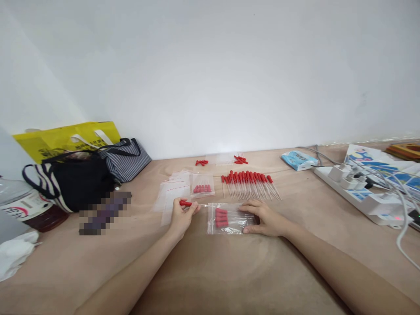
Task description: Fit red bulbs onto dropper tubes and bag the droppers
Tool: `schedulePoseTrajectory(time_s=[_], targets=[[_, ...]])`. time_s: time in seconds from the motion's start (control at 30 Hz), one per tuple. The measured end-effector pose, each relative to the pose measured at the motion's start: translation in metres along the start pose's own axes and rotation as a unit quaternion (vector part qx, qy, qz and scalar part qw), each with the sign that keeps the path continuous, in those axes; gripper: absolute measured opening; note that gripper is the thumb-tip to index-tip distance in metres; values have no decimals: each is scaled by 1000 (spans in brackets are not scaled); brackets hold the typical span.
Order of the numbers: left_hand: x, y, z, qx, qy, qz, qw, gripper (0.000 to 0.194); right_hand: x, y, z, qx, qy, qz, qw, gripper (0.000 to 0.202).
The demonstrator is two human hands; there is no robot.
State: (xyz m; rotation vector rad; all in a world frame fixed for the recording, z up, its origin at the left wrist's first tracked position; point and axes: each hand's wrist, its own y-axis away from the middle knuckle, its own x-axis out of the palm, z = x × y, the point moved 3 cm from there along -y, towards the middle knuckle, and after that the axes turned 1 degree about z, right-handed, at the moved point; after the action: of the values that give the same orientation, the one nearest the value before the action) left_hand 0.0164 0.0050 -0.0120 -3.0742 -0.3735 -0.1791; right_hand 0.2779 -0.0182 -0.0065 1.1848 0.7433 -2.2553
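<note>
My left hand (pixel 183 216) pinches a red-capped dropper (pixel 186 203) by its red end, its thin clear tube pointing right to the mouth of a clear zip bag (pixel 231 226). Inside that bag lie several droppers with red ends (pixel 222 217) toward the left. My right hand (pixel 262 218) rests on the bag's right end, thumb and fingers apart. Behind it, a row of several red-topped droppers (pixel 249 177) is spread on the table. A filled bag (pixel 202 188) lies beside flat clear bags (pixel 170 197).
Small red caps (pixel 201 162) lie near the wall. At left are a striped bag (pixel 124 162), a black bag (pixel 82 179), a bottle (pixel 26 205) and a yellow bag (pixel 65 140). A tissue pack (pixel 299 160) and a power strip (pixel 354 197) with cables are at right.
</note>
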Motion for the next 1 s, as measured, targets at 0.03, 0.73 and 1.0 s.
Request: schedulePoseTrajectory(time_s=[0.03, 0.73, 1.0], targets=[[2, 0, 1, -4, -2, 1, 1000, 43, 0, 0, 0, 1, 0, 1, 1000, 62], [20, 6, 7, -73, -69, 143, 985, 28, 1, 0, 3, -1, 0, -4, 1000, 61], [13, 1, -3, 56, -190, 225, 954, 43, 1, 0, 1, -8, -2, -3, 1000, 61]])
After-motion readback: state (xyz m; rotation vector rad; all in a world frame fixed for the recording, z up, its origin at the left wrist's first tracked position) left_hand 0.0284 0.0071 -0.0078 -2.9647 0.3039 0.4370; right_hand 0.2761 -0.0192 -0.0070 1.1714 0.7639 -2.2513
